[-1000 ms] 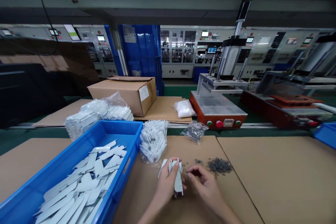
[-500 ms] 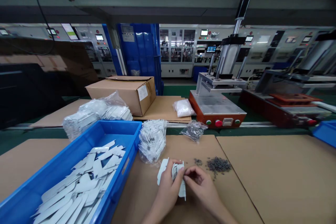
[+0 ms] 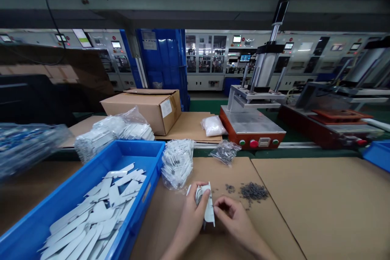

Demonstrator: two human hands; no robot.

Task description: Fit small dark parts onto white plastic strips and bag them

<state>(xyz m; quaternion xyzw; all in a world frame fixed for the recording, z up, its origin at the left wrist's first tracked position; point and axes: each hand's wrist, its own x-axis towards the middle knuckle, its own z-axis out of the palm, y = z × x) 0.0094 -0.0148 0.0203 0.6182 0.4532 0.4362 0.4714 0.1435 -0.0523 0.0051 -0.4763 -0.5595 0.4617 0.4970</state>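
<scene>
My left hand (image 3: 195, 207) is closed around some white plastic pieces (image 3: 209, 210), thin and long, held above the cardboard. Just to the right, my right hand (image 3: 233, 215) has thumb and forefinger pinched together close to the edge of the pieces. Whatever is between those fingertips is too small to make out. A pile of small dark grey parts (image 3: 254, 191) lies beyond my right hand, with a smaller cluster (image 3: 230, 188) beside it. Left of my hands, a blue bin (image 3: 143, 211) holds many loose white plastic pieces (image 3: 100, 211).
A bag of white pieces (image 3: 177, 162) and a bag of dark parts (image 3: 226, 151) lie beyond my hands. Farther back are a cardboard box (image 3: 137, 107), a white bag (image 3: 213, 125) and a press (image 3: 252, 126). A blurred, clear-wrapped bundle (image 3: 27, 146) is at far left.
The clear-wrapped bundle has come into view at far left. My left hand has tilted the white pieces more upright, and a small gap now shows between them and my right hand.
</scene>
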